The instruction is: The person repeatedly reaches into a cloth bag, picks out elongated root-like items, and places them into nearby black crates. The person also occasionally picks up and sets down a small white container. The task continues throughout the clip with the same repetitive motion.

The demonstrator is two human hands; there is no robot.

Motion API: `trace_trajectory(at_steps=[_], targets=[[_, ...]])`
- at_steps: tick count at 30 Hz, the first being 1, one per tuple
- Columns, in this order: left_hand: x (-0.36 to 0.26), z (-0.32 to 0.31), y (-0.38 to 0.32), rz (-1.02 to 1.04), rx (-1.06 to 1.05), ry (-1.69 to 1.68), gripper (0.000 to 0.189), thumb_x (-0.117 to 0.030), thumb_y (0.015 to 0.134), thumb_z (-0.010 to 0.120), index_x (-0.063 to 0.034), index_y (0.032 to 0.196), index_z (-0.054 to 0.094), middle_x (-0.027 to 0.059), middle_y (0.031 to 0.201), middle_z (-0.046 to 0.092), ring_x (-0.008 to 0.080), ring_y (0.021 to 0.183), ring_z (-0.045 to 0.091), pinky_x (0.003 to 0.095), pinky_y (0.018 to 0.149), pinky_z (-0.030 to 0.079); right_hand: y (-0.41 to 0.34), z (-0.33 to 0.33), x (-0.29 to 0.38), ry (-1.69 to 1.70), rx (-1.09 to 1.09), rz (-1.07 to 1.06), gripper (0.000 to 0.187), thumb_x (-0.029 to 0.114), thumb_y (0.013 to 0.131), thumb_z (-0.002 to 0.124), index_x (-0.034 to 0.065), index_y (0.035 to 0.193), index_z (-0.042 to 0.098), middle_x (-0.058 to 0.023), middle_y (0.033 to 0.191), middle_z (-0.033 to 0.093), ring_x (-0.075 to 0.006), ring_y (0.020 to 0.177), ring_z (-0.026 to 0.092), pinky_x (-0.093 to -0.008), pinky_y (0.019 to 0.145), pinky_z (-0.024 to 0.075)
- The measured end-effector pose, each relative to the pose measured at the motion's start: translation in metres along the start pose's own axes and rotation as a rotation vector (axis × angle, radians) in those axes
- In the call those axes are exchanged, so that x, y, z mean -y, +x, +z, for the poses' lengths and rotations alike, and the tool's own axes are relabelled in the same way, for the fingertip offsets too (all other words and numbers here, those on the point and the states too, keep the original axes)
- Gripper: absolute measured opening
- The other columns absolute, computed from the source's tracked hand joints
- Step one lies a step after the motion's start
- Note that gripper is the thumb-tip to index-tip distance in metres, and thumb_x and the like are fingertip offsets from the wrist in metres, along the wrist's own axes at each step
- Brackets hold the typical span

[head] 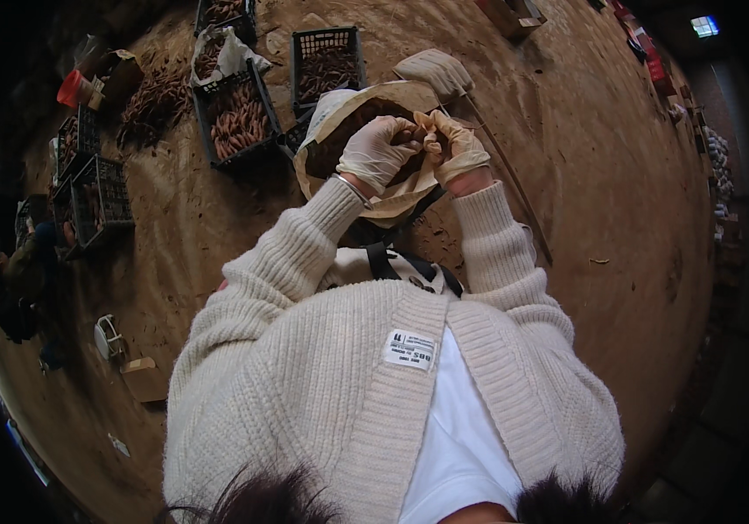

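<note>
Both hands wear thin pale gloves and meet above an open woven sack (342, 108) standing on the floor. My left hand (380, 152) is curled, with something small and brown at its fingertips; whether this is a root or fingers is unclear. Beside it, my right hand (458, 145) has bent fingers around a crumpled, pale yellowish bit that could be glove material. Dark contents show inside the sack, partly hidden by the hands. Close by on the right lies a pale, shovel-like scoop (435, 73) with a long handle (512, 173).
Black plastic crates of reddish roots, likely sweet potatoes, stand at the upper left (238, 121) and beyond the sack (327, 65). Loose roots (155, 105) lie near an orange bucket (73, 89). A person (26, 265) is at far left, near stacked crates (101, 200).
</note>
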State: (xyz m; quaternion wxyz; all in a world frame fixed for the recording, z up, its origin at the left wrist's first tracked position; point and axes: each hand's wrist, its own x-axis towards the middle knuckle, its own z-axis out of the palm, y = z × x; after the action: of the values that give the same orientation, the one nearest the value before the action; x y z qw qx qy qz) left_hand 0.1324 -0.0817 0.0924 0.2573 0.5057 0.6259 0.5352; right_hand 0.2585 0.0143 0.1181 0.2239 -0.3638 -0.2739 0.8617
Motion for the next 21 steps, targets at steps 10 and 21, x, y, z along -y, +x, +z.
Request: trace_trajectory(at_steps=[10, 21], targets=[[-0.001, -0.029, 0.011, -0.713, 0.093, -1.204, 0.021, -0.024, 0.092, 0.053, -0.0058, 0.099, 0.059, 0.0051, 0.091, 0.066, 0.0061, 0.056, 0.056, 0.0135, 0.038, 0.035, -0.002, -0.024, 0.014, -0.273, -0.041, -0.061, 0.026, 0.019, 0.087, 0.059, 0.0013, 0.105, 0.063, -0.0089, 0.09, 0.067, -0.0141, 0.074, 0.065, -0.0221, 0.064, 0.0534], [0.004, -0.02, 0.012, -0.82, -0.008, -1.209, 0.016, -0.023, 0.088, 0.06, -0.0089, 0.095, 0.06, 0.0016, 0.086, 0.066, 0.0034, 0.054, 0.053, 0.0134, 0.04, 0.037, -0.007, 0.004, -0.007, -0.72, -0.143, -0.056, 0.014, 0.015, 0.083, 0.067, 0.0023, 0.088, 0.063, -0.0071, 0.081, 0.066, -0.0075, 0.055, 0.052, -0.0181, 0.05, 0.0411]])
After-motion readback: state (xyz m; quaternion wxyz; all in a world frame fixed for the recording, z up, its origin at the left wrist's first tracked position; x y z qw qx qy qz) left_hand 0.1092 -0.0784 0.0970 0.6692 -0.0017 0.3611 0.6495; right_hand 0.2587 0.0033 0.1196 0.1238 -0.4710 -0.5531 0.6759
